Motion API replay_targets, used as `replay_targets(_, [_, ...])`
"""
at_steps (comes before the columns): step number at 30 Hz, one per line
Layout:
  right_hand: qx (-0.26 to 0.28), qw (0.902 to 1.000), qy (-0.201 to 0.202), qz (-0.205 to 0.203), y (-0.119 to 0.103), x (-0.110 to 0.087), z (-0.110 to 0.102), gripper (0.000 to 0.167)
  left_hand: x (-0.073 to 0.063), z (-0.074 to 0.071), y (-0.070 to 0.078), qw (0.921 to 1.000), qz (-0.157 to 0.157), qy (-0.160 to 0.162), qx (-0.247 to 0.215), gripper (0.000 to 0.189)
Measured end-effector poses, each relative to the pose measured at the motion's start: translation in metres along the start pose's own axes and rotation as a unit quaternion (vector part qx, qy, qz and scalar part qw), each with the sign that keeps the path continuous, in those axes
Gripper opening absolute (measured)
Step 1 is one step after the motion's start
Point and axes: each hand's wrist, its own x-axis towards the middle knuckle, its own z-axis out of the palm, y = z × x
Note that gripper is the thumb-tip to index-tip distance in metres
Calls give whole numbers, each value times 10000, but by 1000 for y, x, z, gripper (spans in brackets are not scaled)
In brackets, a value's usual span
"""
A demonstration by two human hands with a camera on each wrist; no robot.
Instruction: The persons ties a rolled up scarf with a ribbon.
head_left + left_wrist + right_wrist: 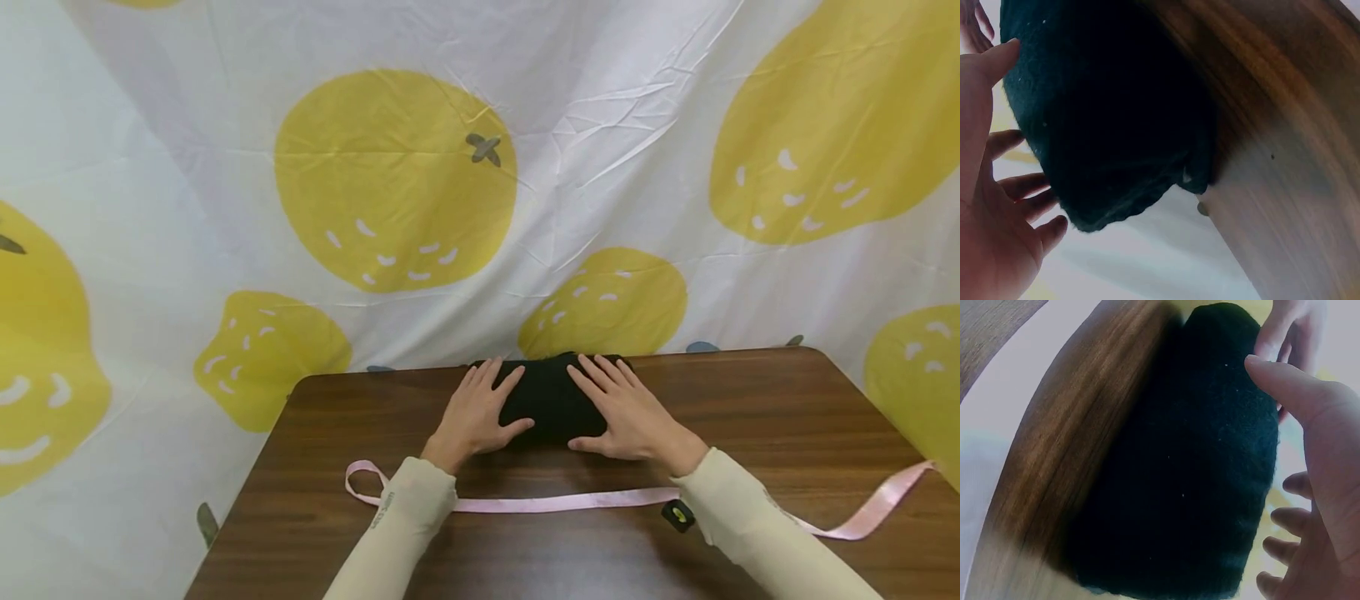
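Basically L grip (476, 414), R grip (632, 414) spread w/ nothing clasped, touching blk cloth (552, 400); pink ribbon (555, 503) runs under both sleeves (401, 525).

Out in front we had our left forearm (399, 533) and right forearm (767, 533) angled inward, and there they were: left hand (474, 417) and right hand (630, 414) side by side, fingers (512, 382) spread, backs facing us, thumbs (589, 444) pointing inward, tips apart!

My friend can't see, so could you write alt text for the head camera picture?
A person's left hand and right hand spread over a black cloth bundle at the far edge of a brown table. A pink ribbon lies nearer; a fruit-print sheet hangs behind.
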Motion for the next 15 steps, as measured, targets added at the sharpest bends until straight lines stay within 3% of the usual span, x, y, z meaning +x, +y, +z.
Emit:
replay_targets(10, [5,9998,-125,181,0,1,8,104,5,9,5,9998,30,-73,206,87])
replay_targets(15, [27,9993,-276,253,2,1,15,107,8,14,4,9991,-79,-298,283,96])
